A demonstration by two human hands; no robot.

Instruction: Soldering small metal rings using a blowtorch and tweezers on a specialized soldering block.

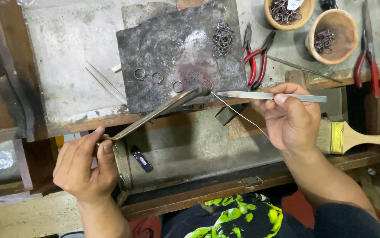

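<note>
Biggest thing here is the worn grey desk (71, 39) with a wooden front edge, and sitting on it is a dark scorched rectangular soldering slab (172, 39). Next down in size, two round tan clay bowls (337, 31) at the top right, each with a tangle of dark wire rings inside, and a wooden-handled flat paintbrush with a brass ferrule (353, 137) lying off to the right, just behind the right hand.

The left hand (84, 165) has its grip clenched around the base of a long curved metal torch pipe (159, 111), whose tip sits right at the slab's front edge. The right hand (289, 117) is grasping flat steel tweezers (269, 95) between thumb and fingers, tips aimed at the torch tip, and a thin silver wire (240, 115) runs from that same hand up toward the same spot.

Red-handled pliers (256, 59) lie just right of the slab. Smaller stuff: a loose pile of dark wire rings (222, 39) at the slab's upper right, and a row of small single metal rings (157, 78) along its front, the rightmost one just beside the torch tip.
</note>
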